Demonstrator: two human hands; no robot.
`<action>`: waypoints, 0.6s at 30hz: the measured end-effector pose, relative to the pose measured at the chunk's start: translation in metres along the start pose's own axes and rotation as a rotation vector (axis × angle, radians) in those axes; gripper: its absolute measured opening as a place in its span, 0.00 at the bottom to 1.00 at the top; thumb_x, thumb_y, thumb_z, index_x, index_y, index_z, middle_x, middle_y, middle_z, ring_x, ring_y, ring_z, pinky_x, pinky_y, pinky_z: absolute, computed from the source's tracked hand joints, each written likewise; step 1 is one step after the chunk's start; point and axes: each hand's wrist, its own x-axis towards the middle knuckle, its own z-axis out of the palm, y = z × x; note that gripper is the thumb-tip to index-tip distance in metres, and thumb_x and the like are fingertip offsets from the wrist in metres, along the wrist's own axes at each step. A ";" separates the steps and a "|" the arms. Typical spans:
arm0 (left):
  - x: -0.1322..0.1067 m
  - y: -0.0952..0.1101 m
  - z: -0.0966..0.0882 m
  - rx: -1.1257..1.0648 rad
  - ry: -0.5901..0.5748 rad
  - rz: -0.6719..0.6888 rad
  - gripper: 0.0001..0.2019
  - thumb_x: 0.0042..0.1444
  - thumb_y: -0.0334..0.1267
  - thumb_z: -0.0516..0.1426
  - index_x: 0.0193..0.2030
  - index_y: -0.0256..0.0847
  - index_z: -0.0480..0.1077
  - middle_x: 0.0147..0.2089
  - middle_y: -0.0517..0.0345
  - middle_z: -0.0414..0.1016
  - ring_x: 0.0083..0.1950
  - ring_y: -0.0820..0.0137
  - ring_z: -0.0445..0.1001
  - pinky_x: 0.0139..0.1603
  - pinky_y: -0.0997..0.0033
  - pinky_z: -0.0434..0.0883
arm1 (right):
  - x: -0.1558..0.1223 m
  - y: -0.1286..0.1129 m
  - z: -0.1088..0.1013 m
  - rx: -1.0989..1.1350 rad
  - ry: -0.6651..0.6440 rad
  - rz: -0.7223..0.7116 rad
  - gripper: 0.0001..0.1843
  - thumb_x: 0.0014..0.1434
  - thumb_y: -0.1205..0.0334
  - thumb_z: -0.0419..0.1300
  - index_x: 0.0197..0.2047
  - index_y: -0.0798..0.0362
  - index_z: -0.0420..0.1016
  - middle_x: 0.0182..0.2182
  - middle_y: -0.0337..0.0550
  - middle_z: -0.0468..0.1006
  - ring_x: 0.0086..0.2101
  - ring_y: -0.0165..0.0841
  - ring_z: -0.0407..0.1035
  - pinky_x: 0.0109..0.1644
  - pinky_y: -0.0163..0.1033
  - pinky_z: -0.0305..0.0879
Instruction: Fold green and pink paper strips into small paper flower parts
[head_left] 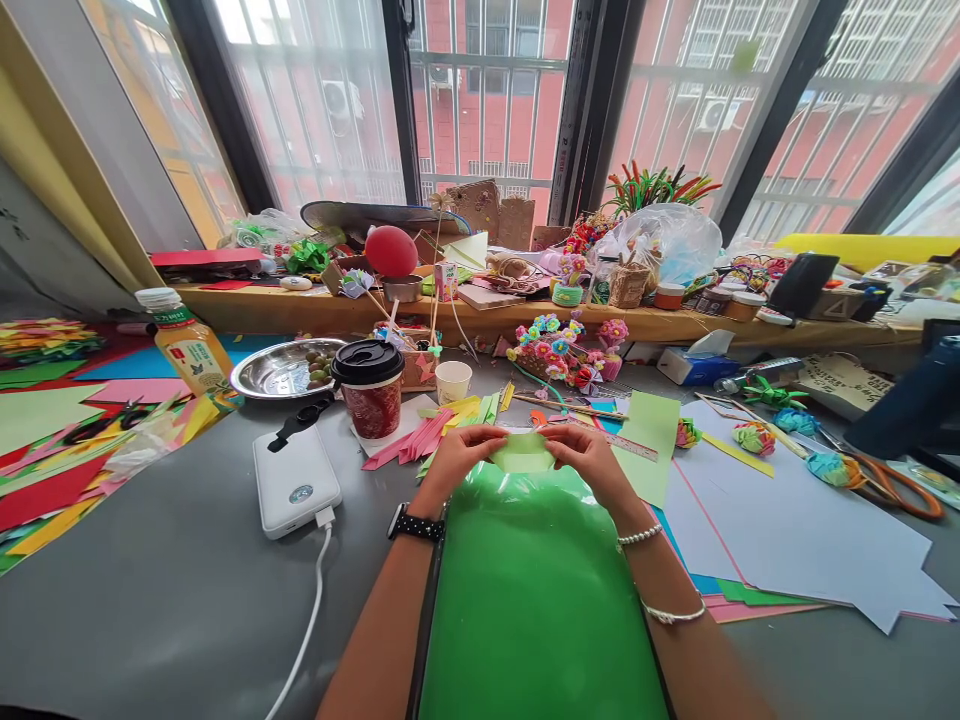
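Note:
A small light-green piece of paper (523, 454) is pinched between both hands just past the far edge of a glossy green board (536, 590). My left hand (459, 455) grips its left side with fingers curled; a dotted black watch sits on that wrist. Its right side is gripped by my right hand (589, 455), whose wrist carries pearl bracelets. Both forearms lie along the sides of the board.
A white power bank (294, 482) with its cable lies left. Behind it stand a lidded red coffee cup (370, 388), a metal bowl (281, 370) and a juice bottle (189, 345). Coloured paper sheets (780, 520) lie right, orange scissors (892, 487) beyond. Paper flowers (559, 350) sit ahead.

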 end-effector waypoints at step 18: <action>0.002 -0.004 -0.005 0.046 -0.120 -0.046 0.13 0.38 0.39 0.61 0.33 0.37 0.74 0.33 0.55 0.76 0.31 0.72 0.70 0.30 0.76 0.66 | 0.000 0.000 0.000 0.020 -0.027 0.041 0.12 0.43 0.62 0.62 0.34 0.54 0.76 0.31 0.42 0.77 0.25 0.27 0.65 0.27 0.33 0.64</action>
